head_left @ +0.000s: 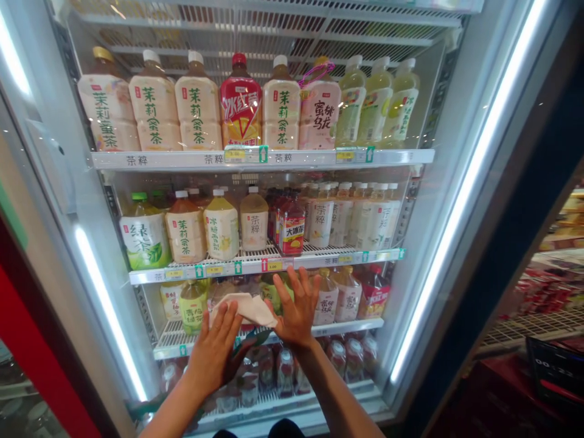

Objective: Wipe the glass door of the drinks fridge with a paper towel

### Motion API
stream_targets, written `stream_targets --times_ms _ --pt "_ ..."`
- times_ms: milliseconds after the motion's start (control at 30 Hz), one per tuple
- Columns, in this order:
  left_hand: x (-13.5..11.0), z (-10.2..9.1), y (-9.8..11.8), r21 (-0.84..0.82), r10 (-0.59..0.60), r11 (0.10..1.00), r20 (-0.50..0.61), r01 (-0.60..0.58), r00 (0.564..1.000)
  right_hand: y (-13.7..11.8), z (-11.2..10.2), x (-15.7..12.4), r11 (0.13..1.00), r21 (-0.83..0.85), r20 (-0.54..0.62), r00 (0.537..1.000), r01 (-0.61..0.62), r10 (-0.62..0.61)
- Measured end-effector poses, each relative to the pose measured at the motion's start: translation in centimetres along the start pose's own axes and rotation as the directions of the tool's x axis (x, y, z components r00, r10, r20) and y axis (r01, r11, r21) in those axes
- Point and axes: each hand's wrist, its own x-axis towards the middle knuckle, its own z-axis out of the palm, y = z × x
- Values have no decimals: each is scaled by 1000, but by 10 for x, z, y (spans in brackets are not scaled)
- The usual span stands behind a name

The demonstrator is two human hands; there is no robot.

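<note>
My left hand (pixel 214 340) rests against the fridge's glass door, its fingers laid flat over the left part of a folded white cloth (pixel 249 309). The cloth is pressed to the glass under those fingers. My right hand (pixel 295 307) is up at the cloth's right end, palm toward the door and fingers spread apart. Its thumb side meets the cloth's edge; whether it grips the edge I cannot tell. Behind the glass, a green-labelled bottle (pixel 193 307) stands left of the cloth, and pink-labelled bottles (pixel 326 296) stand right of my right hand.
Bottled teas fill several fridge shelves, with a red bottle (pixel 240 103) on the upper shelf (pixel 319 159). Light strips (pixel 469 194) run down both sides. A red panel (pixel 45 340) edges the left. At right are a goods rack (pixel 515 322) and a dark screen (pixel 556 380).
</note>
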Motion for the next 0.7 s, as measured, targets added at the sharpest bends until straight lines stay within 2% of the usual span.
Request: stream_targets --times_ms 33,67,133,167,200,267,333,367,400,467,500,533,600,633,667,700 --pt "0 -2 -2 -2 -33 999 1 33 999 0 0 0 1000 5 -1 1000 1 -1" --pt "1 -4 -3 6 -122 993 -24 122 992 0 0 1 1000 9 -3 1000 3 -3" --pt "3 -7 0 -8 -337 941 -84 338 938 0 -1 2 1000 14 -6 1000 8 -8" --pt "4 -6 3 -34 -385 923 -89 384 918 0 -1 2 1000 14 -8 1000 10 -10" --pt "3 -5 6 -63 -372 928 -67 368 926 0 -1 3 1000 13 -7 1000 11 -11" --pt "0 -2 9 -112 -202 973 -3 200 979 0 -1 3 1000 8 -1 1000 8 -8" --pt "-4 0 5 -113 -70 991 18 72 997 1 -2 3 1000 3 5 1000 6 -6" --pt "-5 -1 1 -92 -117 989 -13 116 993 1 -1 3 1000 0 6 1000 4 -4" --pt "-5 -1 -3 -67 -220 974 -49 217 974 1 -1 2 1000 -3 5 1000 3 -3" --pt "-6 -1 -5 -69 -402 915 -97 397 910 2 -2 2 1000 -2 3 1000 7 -7" --pt "-7 0 -2 -81 -422 906 -86 416 903 2 -2 2 1000 -1 2 1000 8 -8" --pt "-8 1 1 -101 -381 922 -54 375 923 2 -2 2 1000 -1 5 1000 10 -10" --pt "-11 3 6 -158 -175 971 27 177 984 2 -3 2 1000 -9 13 1000 11 -11" --pt "-12 3 5 -182 -84 979 38 89 996 2 -3 2 1000 -15 16 1000 11 -11" --pt "-11 1 1 -195 -40 980 21 44 999 2 -3 2 1000 -20 16 1000 11 -10" --pt "-9 -1 -5 -198 -57 979 -16 53 998 2 -3 2 1000 -25 15 1000 11 -10"
